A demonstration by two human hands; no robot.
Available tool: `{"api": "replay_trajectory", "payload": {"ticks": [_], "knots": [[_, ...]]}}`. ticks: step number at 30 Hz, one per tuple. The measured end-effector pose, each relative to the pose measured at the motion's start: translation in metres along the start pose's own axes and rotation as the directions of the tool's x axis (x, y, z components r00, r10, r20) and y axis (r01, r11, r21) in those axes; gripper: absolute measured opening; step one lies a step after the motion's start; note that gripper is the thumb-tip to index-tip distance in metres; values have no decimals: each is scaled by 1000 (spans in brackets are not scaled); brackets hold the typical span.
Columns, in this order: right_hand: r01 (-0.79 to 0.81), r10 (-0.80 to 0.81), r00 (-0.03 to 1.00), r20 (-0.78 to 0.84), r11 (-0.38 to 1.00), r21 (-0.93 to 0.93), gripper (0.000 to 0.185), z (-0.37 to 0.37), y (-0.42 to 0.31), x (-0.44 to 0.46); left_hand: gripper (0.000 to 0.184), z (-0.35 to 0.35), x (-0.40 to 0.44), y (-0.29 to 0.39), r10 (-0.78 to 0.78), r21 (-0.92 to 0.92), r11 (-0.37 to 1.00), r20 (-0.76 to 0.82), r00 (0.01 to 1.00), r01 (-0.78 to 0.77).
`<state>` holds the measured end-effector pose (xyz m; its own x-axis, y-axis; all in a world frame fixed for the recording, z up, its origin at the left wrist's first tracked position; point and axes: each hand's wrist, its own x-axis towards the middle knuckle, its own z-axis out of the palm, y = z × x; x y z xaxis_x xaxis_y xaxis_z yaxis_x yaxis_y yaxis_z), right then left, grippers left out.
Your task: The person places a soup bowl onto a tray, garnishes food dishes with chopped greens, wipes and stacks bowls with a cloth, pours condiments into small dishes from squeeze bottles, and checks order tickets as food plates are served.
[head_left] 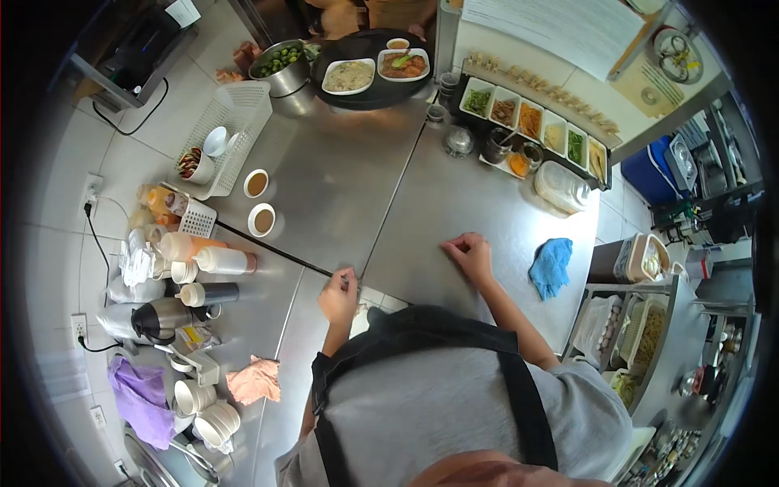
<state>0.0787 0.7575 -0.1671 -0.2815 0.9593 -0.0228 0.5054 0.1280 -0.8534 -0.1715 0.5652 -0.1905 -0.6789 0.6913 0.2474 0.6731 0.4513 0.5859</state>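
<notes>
My left hand (339, 296) is at the counter's near edge, its fingers curled closed, with nothing visible in them. It is beside the dark seam between the steel counters. My right hand (471, 256) rests on the steel counter (454, 187), its fingers bent together and nothing seen in them. Two small white bowls of brown sauce, one (256, 183) behind the other (262, 220), stand to the left. To the right of my right hand lies a crumpled blue cloth (551, 268).
A black tray (353, 99) holds two dishes of food and a small bowl, with a person behind it. Topping containers (530, 121) line the back right. A white basket (243, 105), squeeze bottles (225, 260) and a pink cloth (254, 379) are at left.
</notes>
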Motion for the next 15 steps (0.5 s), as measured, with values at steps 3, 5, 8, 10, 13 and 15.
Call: {"api": "replay_trajectory", "payload": {"ticks": [3, 5, 8, 10, 13, 15], "knots": [[229, -238, 969, -64, 966, -122, 29, 8, 12, -9, 13, 0, -1, 0, -5, -21, 1000, 5, 1000, 5], [236, -245, 968, -58, 962, -137, 25, 8, 9, -8, 15, -1, -1, 0, 0, 3, 1000, 18, 1000, 0], [247, -255, 964, -71, 964, -103, 19, 6, -2, -15, 14, -3, -2, 2, -2, 12, 1000, 20, 1000, 2], [268, -274, 959, -68, 959, -88, 18, 10, -7, -14, 13, -8, -4, 3, -16, 22, 1000, 30, 999, 16], [310, -320, 945, -61, 941, -135, 18, 14, 1, -13, 13, -10, -6, 5, -39, -11, 999, 17, 999, 39], [349, -367, 928, -63, 917, -193, 19, 15, 5, -13, 15, -6, -6, 1, -24, -32, 999, -7, 1000, 24]]}}
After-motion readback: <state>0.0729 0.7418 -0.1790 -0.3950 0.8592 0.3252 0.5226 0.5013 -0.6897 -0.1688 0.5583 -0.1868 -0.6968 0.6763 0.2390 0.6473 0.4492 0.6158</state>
